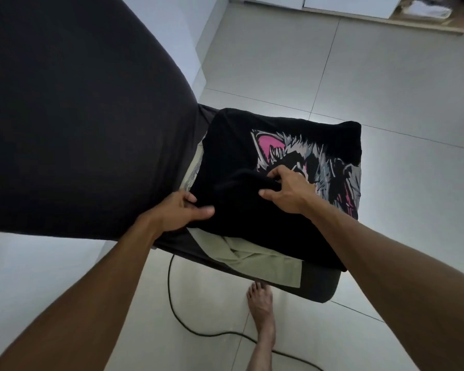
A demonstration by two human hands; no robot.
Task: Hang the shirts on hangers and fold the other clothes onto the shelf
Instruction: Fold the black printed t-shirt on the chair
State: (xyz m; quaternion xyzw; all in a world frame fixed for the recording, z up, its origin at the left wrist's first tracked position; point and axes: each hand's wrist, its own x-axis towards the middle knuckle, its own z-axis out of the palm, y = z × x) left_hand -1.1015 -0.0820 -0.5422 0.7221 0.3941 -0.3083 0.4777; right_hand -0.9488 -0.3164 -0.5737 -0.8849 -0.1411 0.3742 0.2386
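Observation:
A black T-shirt [233,145] with a pink and grey animal print lies spread over a dark seat [319,287]. Under it sits a pale green garment [255,259], its edge showing at the front and left. My left hand [180,212] grips the shirt's near left edge, thumb on top. My right hand [284,188] pinches a bunched fold of black cloth near the print.
A large dark upholstered backrest [73,108] fills the left. A black cable [177,314] runs across the tiled floor by my bare foot [261,306]. White cabinet fronts [351,2] and a wooden shelf [426,21] with folded clothes stand at the top right.

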